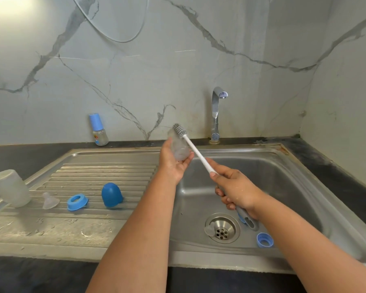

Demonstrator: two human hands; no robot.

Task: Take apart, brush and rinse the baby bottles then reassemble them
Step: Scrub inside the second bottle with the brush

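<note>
Clear plastic, fogged with water, makes up the bottle body (pixel 179 148) that the left hand (pixel 173 163) holds above the rim between drainboard and basin, fingers and thumb curled round its lower end, mouth tilted up and away. The grey ribbed head of the bottle brush (pixel 195 152) sits at the bottle's mouth; its white shaft slants down to the right hand (pixel 236 190), which is wrapped tightly round the handle, the grey and blue grip end poking out below the palm.

On the ribbed steel drainboard (pixel 97 172) lie a clear teat (pixel 50 200), a blue collar ring (pixel 77 201) and a dark blue dome cap (pixel 112 195), set in a row and apart from one another. A second frosted bottle body (pixel 10 188) stands mouth-down at the drainboard's left edge. An assembled bottle with a blue cap (pixel 98 130) stands on the dark counter against the marble-veined wall. Inside the steel sink (pixel 283 178), another teat (pixel 209 229) rests on the drain strainer's rim and a second blue ring (pixel 265 240) lies to the right of the drain. A chrome tap (pixel 217 115) rises behind the basin, its spout well above the bottle.

Walls close the counter's back and right side; the basin below both hands holds only the small parts near the drain.
</note>
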